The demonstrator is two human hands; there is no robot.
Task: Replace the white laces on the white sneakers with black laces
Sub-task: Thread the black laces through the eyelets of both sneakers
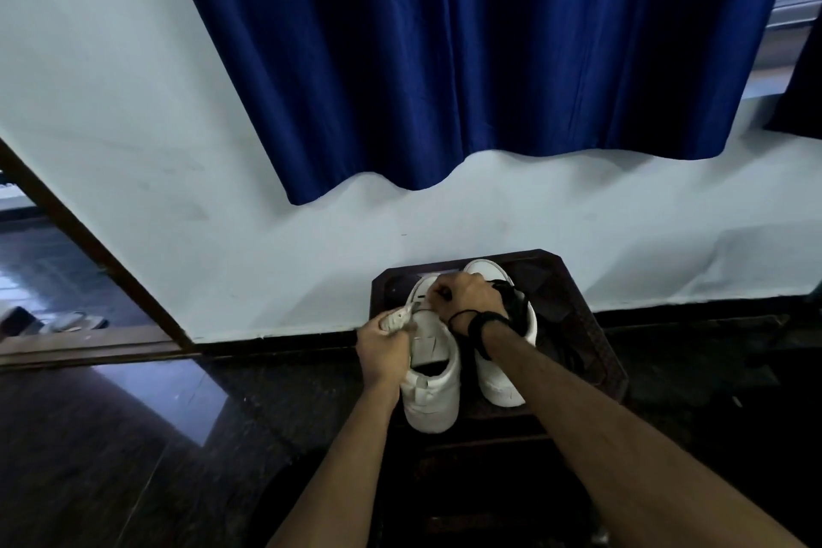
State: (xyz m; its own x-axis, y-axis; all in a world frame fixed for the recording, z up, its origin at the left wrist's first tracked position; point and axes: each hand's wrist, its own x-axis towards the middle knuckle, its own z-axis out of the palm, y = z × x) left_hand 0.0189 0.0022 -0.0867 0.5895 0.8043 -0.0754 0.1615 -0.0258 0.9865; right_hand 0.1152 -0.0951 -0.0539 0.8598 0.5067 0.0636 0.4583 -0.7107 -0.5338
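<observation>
- Two white low-top leather sneakers (433, 387) stand side by side, toes toward 12 o'clock, on a small dark wooden worktop (574, 325).
- Left hand (383, 352), at the left sneaker's 9 o'clock, grips a bunched white lace (399, 319) in curled fingers.
- Right hand (467, 296) pinches at that sneaker's front eyelets.
- Black laces (511, 298) lie on the right sneaker.

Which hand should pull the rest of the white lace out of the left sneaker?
Probably the right hand: it sits over the left sneaker near its front eyelets. The left hand already holds a bunch of white lace.
</observation>
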